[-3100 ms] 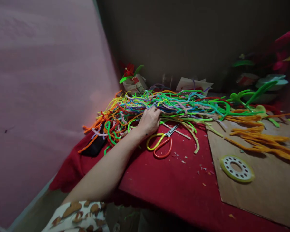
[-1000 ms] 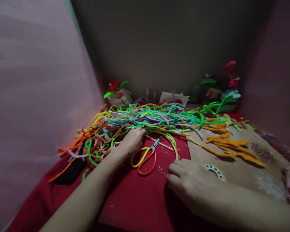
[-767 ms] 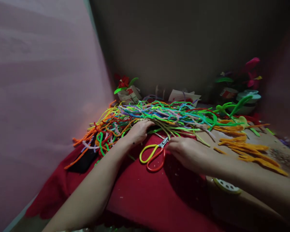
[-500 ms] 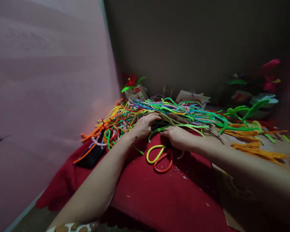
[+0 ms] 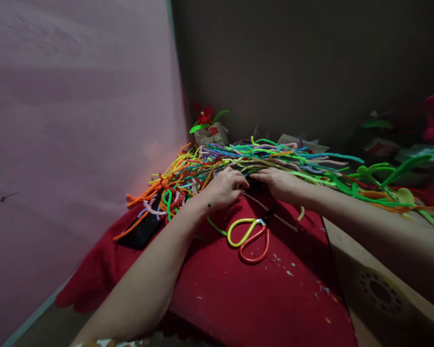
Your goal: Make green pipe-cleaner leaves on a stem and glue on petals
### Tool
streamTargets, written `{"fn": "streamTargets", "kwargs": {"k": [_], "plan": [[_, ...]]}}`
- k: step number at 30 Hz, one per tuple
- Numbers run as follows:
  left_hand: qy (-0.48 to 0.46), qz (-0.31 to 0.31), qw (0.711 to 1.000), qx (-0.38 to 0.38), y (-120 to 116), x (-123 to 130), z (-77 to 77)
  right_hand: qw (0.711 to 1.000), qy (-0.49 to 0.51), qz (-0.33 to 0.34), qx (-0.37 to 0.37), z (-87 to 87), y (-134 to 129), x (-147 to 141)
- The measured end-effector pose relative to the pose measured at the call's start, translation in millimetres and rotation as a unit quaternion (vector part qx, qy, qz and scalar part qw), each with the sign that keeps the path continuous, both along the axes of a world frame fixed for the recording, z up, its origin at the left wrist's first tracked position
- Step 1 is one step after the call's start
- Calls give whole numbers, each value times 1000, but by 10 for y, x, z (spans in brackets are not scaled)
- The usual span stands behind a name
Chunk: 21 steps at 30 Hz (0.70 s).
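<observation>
A heap of coloured pipe cleaners (image 5: 275, 156) spreads across the back of a red cloth (image 5: 260, 299). My left hand (image 5: 226, 187) is at the heap's near edge with its fingers curled over; what they hold, if anything, is hidden. Just right of it, my right hand (image 5: 278, 183) reaches into the same edge, fingers pointing left, their tips lost among the strands. Below both hands lie scissors (image 5: 253, 248) with one yellow and one red handle loop, the blades in shadow. A thin pale strand (image 5: 277, 217) lies across them on the cloth.
A black object (image 5: 139, 232) lies under orange strands at the left. Behind the heap are a small box (image 5: 217, 134) with a red flower (image 5: 205, 114) and some white paper (image 5: 304, 142). Cardboard (image 5: 350, 246) lies at the right. A pink wall (image 5: 75, 144) rises on the left.
My right hand has moved up and further into the heap. The strands at the right have shifted back, baring more cloth and the scissors' pivot. The view has swung a little.
</observation>
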<state>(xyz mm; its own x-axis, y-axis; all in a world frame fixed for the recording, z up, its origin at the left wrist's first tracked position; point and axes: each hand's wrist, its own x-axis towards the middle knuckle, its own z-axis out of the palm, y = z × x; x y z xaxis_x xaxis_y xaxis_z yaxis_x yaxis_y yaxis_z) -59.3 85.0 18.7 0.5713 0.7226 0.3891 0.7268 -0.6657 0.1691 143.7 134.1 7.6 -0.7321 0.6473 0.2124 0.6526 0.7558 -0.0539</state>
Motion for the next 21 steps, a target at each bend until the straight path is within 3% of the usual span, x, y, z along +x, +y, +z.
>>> {"fn": "streamTargets", "kwargs": {"k": [3, 6, 15, 21], "plan": [[130, 80, 988, 34, 47, -55, -86, 1000, 21, 0, 9, 28, 60, 8], [161, 146, 975, 51, 97, -108, -155, 1000, 15, 4, 17, 51, 68, -8], [169, 173, 970, 35, 161, -143, -287, 995, -79, -57, -5, -21, -120, -308], [147, 172, 974, 28, 215, -251, -258, 994, -88, -64, -7, -108, -141, -380]]}}
